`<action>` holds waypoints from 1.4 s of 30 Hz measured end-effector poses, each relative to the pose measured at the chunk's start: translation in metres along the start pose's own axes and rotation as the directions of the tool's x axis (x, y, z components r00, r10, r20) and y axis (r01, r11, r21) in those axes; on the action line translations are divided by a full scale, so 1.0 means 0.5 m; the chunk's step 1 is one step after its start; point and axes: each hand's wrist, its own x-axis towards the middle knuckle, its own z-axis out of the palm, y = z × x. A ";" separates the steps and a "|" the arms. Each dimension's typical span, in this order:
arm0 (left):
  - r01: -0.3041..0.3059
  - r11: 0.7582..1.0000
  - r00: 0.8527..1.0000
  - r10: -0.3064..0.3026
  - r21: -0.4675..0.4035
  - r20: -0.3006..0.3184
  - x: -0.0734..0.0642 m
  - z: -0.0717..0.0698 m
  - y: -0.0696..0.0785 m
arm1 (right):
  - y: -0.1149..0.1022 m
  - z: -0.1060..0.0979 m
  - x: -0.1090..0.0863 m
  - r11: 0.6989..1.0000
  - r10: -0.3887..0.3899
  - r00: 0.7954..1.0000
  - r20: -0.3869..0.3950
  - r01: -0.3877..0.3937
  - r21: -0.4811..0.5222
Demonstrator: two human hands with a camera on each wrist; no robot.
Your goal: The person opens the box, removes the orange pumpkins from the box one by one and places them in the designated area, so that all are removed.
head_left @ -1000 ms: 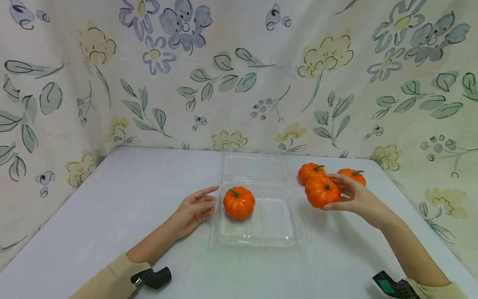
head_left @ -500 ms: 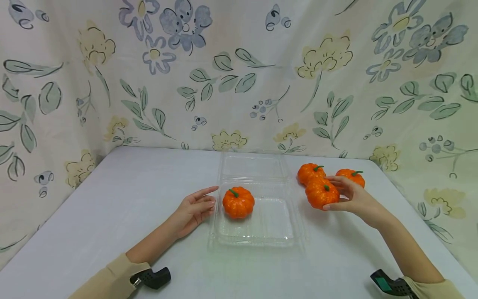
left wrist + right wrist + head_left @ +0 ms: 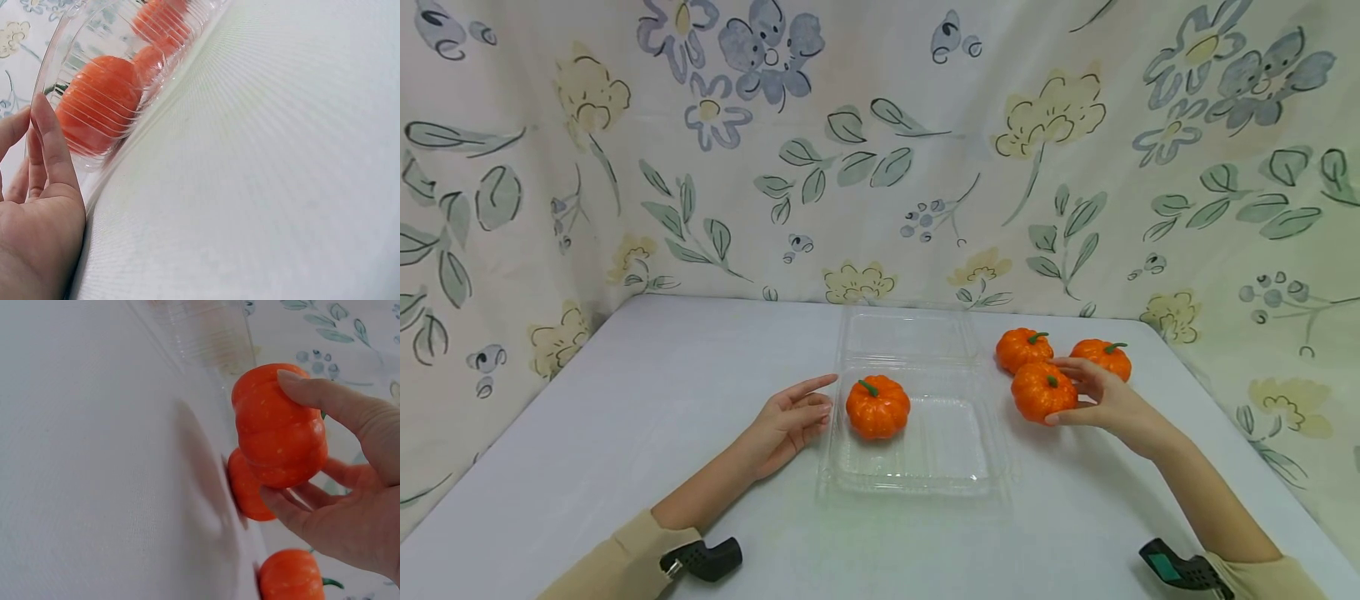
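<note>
My right hand [image 3: 1108, 404] grips a small orange pumpkin [image 3: 1042, 392] with a green stem, thumb on its near side and fingers on its far side. In the right wrist view that pumpkin [image 3: 279, 428] is off the table, with a shadow on the white surface. A clear plastic clamshell box [image 3: 917, 482] lies with its lid [image 3: 910, 335] laid back. One pumpkin [image 3: 877, 408] sits in the left of its base. My left hand [image 3: 790, 429] rests at the box's left side, fingers loosely extended; in the left wrist view its fingertips [image 3: 42, 106] meet the rim.
Two more pumpkins stand at the back right: one [image 3: 1022, 348] behind the held one, another [image 3: 1103, 358] behind my right hand. The white table [image 3: 700, 358] ends at a flower-printed cloth [image 3: 865, 217] at the back and sides.
My right hand and the held pumpkin have shifted slightly down and left in the head view, which itself drifts a little. The left hand stays at the box.
</note>
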 end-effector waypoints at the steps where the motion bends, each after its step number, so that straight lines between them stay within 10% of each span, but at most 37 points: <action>1: 0.001 1.000 1.000 -0.001 -0.001 -0.001 -0.001 0.000 0.001 | 0.002 0.000 0.001 1.000 0.002 1.000 0.001 -0.002 0.000; 42: 0.008 1.000 1.000 -0.007 -0.025 0.001 -0.001 0.002 0.002 | 0.039 0.010 0.012 1.000 0.010 1.000 0.021 -0.009 -0.020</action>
